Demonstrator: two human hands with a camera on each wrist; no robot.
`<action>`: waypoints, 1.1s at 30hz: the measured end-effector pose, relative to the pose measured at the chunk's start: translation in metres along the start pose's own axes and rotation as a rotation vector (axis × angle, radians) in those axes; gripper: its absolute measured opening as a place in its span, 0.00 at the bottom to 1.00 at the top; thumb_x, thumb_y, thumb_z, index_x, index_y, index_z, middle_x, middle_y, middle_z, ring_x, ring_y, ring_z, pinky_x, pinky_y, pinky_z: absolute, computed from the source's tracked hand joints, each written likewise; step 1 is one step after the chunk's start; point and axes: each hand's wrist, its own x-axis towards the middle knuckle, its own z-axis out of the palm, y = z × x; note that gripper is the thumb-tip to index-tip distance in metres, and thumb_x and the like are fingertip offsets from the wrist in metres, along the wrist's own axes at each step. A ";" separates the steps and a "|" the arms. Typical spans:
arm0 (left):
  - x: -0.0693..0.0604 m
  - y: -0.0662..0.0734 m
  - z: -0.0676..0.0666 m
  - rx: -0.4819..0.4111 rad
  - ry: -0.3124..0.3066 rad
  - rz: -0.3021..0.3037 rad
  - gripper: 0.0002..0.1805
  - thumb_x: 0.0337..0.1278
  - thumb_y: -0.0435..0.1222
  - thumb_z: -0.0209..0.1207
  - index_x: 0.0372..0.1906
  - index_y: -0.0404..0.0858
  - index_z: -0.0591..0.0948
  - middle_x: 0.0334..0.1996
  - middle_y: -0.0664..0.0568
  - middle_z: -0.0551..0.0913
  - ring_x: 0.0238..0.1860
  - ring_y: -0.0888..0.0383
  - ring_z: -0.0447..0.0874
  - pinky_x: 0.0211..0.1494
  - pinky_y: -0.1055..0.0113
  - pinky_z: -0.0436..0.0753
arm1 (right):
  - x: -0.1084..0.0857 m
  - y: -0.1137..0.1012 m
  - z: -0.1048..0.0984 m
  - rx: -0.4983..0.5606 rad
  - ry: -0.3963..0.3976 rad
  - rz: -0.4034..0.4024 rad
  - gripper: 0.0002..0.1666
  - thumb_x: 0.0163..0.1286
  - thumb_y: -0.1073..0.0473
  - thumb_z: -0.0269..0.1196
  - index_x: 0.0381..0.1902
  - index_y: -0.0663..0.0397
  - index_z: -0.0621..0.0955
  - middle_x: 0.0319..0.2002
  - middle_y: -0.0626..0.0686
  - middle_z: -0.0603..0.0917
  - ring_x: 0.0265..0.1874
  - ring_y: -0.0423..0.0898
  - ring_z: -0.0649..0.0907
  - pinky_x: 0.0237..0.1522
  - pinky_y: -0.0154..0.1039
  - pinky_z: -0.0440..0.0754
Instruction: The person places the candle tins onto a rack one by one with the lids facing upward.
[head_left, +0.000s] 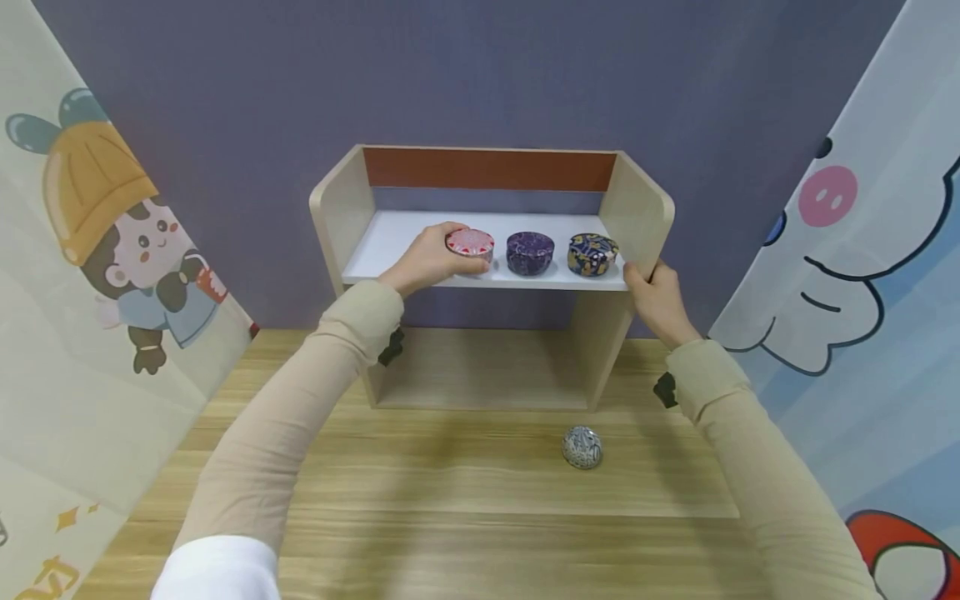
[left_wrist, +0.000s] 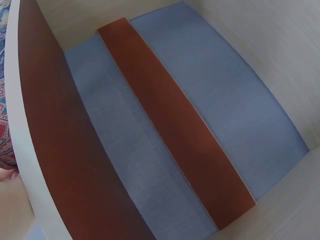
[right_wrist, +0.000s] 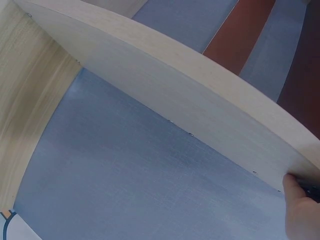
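Observation:
My left hand [head_left: 435, 260] holds a round tin with a pink and red patterned lid [head_left: 470, 242] between thumb and fingers, at the front of the white upper shelf board [head_left: 390, 242]. To its right stand a dark purple tin [head_left: 530, 253] and a navy and yellow patterned tin [head_left: 592, 254]. My right hand [head_left: 660, 302] grips the front edge of the shelf unit's right side panel [head_left: 637, 208]. In the right wrist view, a finger [right_wrist: 295, 189] lies against the panel's outer face. The left wrist view shows only a sliver of the patterned tin [left_wrist: 4, 125] at its left edge.
A black and white patterned round tin [head_left: 582, 447] lies on the wooden table [head_left: 450, 483], in front of the shelf's lower compartment [head_left: 480, 367]. Brown back strips [left_wrist: 175, 125] cross the unit's rear. Cartoon-printed curtains [head_left: 142, 250] hang on both sides.

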 end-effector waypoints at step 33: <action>0.002 0.001 -0.003 0.033 -0.077 0.012 0.44 0.39 0.44 0.69 0.63 0.33 0.64 0.55 0.42 0.74 0.52 0.52 0.73 0.60 0.61 0.71 | 0.000 0.000 0.001 0.000 0.008 -0.006 0.32 0.70 0.46 0.45 0.58 0.70 0.67 0.53 0.67 0.75 0.46 0.51 0.73 0.48 0.44 0.74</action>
